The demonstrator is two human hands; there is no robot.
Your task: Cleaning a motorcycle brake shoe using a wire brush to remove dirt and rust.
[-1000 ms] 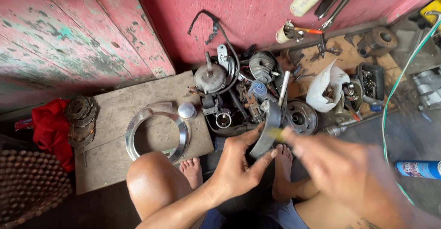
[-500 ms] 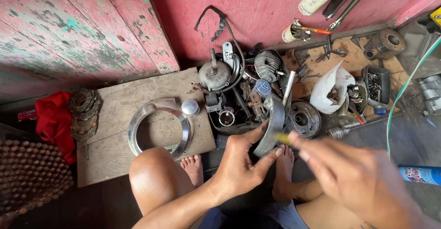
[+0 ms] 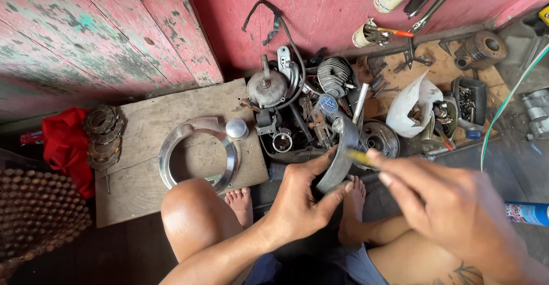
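Observation:
My left hand [image 3: 306, 196] grips a curved grey metal part, shaped like a brake shoe [image 3: 342, 150], by its lower end and holds it upright over my feet. My right hand [image 3: 443, 205] is closed on a thin yellow-handled tool [image 3: 360, 157] whose tip touches the inner side of the curved part. The tool's working end is hidden behind the part. Just beyond both hands lies a heap of small engine parts [image 3: 303, 107] on the floor.
A wooden board [image 3: 137, 182] on the left carries a shiny metal ring [image 3: 197, 153] and a small silver cap [image 3: 236, 128]. Stacked gear-like discs [image 3: 102, 136] rest on a red cloth [image 3: 66, 147]. A white bag [image 3: 414, 105], a tray of bolts [image 3: 470, 101], a spray can [image 3: 526, 213] and a red wall [image 3: 314, 4] surround the spot.
Both hands stay on the curved part and the tool. My right hand has shifted slightly along the part; the view has moved a little.

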